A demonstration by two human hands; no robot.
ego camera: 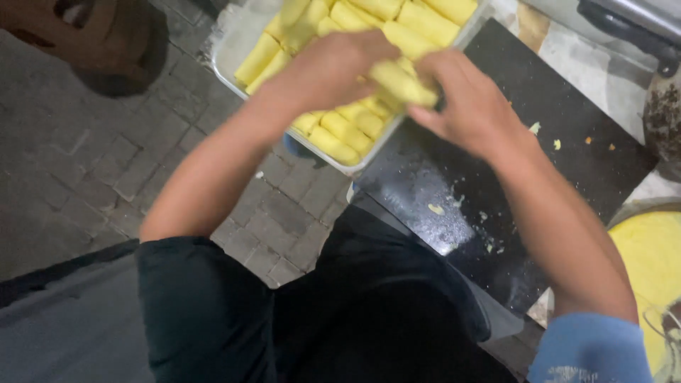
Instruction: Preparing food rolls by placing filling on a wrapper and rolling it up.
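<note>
**Both hands closing on one yellow roll above the tray**

Over the near corner of the metal tray (pixel 225 62), both hands are gripping a single yellow roll (pixel 401 82). The left hand (pixel 328 71) is reaching across the tray with its fingers curled down around the roll's near end, and in doing so it is covering part of the rows beneath. The right hand (pixel 464 103) is coming in from the other side, its fingers wrapped together over the roll's far end, so only the middle stretch of the roll is showing between them. The roll is being held just above the tray's rim, where the tray is meeting the black work board (pixel 567 152).

Packed yellow rolls (pixel 425 21) are lying side by side in the tray, filling most of it. Pale crumbs and a floury smear (pixel 440 209) are sitting on the board below the right forearm. A round pan of yellow batter (pixel 649 248) is showing at the right edge, and grey paving bricks (pixel 92 163) are spreading out on the left.
</note>
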